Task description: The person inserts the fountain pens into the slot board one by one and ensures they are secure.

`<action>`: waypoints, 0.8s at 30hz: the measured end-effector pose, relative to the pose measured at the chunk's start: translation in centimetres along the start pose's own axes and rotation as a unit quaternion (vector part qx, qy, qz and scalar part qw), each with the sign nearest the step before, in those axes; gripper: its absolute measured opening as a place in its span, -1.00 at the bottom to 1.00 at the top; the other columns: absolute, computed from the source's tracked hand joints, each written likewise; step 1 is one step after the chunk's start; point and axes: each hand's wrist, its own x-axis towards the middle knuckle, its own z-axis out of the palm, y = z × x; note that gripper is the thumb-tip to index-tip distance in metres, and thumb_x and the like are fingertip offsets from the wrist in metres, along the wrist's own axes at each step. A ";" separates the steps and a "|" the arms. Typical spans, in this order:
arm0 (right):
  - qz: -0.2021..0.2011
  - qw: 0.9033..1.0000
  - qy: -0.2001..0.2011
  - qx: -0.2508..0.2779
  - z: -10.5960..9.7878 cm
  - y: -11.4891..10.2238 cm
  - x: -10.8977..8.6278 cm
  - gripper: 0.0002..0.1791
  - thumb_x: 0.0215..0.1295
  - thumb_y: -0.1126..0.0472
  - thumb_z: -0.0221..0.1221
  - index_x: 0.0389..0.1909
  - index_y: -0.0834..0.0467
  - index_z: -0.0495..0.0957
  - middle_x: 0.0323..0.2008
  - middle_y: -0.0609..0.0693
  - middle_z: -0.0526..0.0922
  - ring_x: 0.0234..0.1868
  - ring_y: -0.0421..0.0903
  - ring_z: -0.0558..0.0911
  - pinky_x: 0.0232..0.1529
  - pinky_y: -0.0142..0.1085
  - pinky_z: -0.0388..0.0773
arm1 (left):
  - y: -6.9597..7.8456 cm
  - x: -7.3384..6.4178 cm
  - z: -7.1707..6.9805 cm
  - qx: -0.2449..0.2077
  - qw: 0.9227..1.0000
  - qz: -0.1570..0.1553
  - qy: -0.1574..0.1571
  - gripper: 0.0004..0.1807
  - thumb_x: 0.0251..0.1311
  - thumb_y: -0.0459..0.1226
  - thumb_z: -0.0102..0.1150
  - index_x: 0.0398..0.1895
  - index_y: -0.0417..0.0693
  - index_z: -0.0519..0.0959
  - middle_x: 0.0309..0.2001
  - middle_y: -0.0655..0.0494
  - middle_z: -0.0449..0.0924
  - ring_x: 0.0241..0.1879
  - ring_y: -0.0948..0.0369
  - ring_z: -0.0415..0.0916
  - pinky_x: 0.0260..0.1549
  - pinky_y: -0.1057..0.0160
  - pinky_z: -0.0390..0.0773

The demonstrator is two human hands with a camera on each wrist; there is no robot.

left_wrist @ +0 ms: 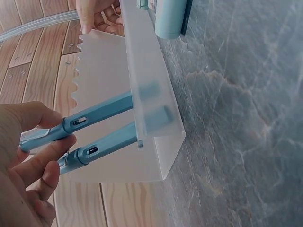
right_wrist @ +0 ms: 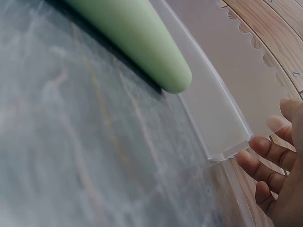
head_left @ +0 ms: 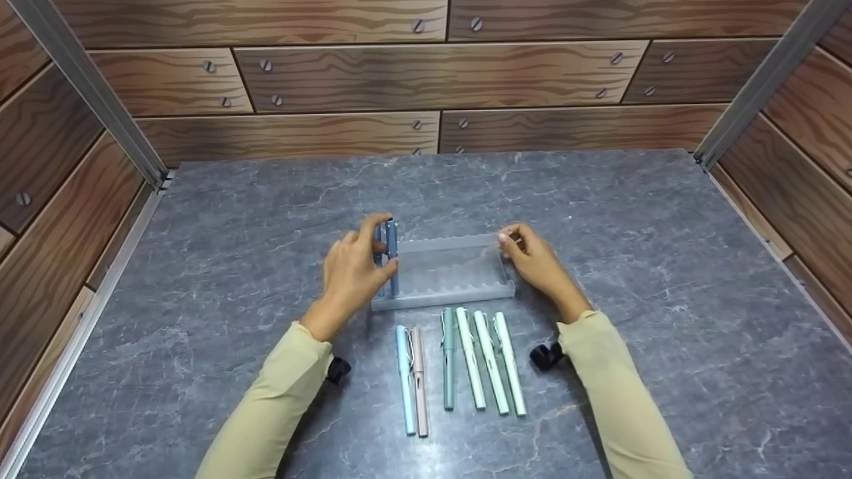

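Observation:
A translucent frosted pen stand point(head_left: 442, 293) with notched edges sits mid-table. Two blue pens lean across its left end, their lower ends behind the front lip. My left hand point(head_left: 353, 269) pinches the upper end of one blue pen point(left_wrist: 102, 112) between thumb and fingers. The other blue pen point(left_wrist: 113, 142) lies alongside, close under those fingers. At the far right corner of the stand, my right hand point(head_left: 532, 259) grips the edge; a fingertip shows through the clear plastic in the right wrist view.
In front of the stand lie a light blue pen point(head_left: 405, 379), a brownish pen point(head_left: 419, 386), a dark green pen point(head_left: 448, 359) and three pale green pens point(head_left: 491, 362). Wood-patterned walls point(head_left: 432, 76) enclose the grey marbled table point(head_left: 233, 246) at the back and sides.

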 end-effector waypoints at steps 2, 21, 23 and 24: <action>0.003 1.000 -0.001 0.002 0.0 0.7 0.3 -0.73 0.47 0.20 -0.01 -0.02 0.34 0.42 -0.22 0.21 0.58 -0.20 0.12 0.61 -0.24 -0.52 0.45 | 0.0 0.0 0.0 -0.002 1.000 -0.002 -0.005 -0.29 -0.05 -0.26 0.42 0.24 0.15 0.39 -0.29 0.10 0.74 -0.29 0.05 0.57 -0.30 0.12 0.45; -0.002 1.000 0.002 0.004 0.0 1.1 0.4 -0.74 0.45 0.18 0.01 -0.05 0.32 0.43 -0.24 0.16 0.58 -0.20 0.06 0.62 -0.20 -0.48 0.51 | 0.0 0.1 0.3 0.007 1.000 0.022 0.007 -0.29 -0.10 -0.28 0.44 0.22 0.10 0.42 -0.29 0.10 0.74 -0.32 0.08 0.47 -0.37 0.17 0.27; -0.003 1.000 0.004 0.004 0.0 1.1 0.4 -0.74 0.45 0.19 0.02 -0.05 0.32 0.43 -0.24 0.17 0.58 -0.19 0.06 0.62 -0.20 -0.48 0.51 | -0.1 0.1 0.3 0.008 0.999 0.028 0.013 -0.29 -0.12 -0.27 0.45 0.21 0.08 0.44 -0.29 0.12 0.72 -0.34 0.09 0.41 -0.37 0.17 0.27; -0.003 1.000 0.004 0.003 0.0 1.1 0.4 -0.74 0.45 0.19 0.02 -0.05 0.32 0.43 -0.23 0.17 0.59 -0.19 0.06 0.62 -0.20 -0.49 0.51 | -0.1 0.2 0.4 0.011 0.999 0.030 0.016 -0.29 -0.13 -0.27 0.46 0.21 0.07 0.44 -0.30 0.12 0.70 -0.35 0.09 0.38 -0.37 0.17 0.26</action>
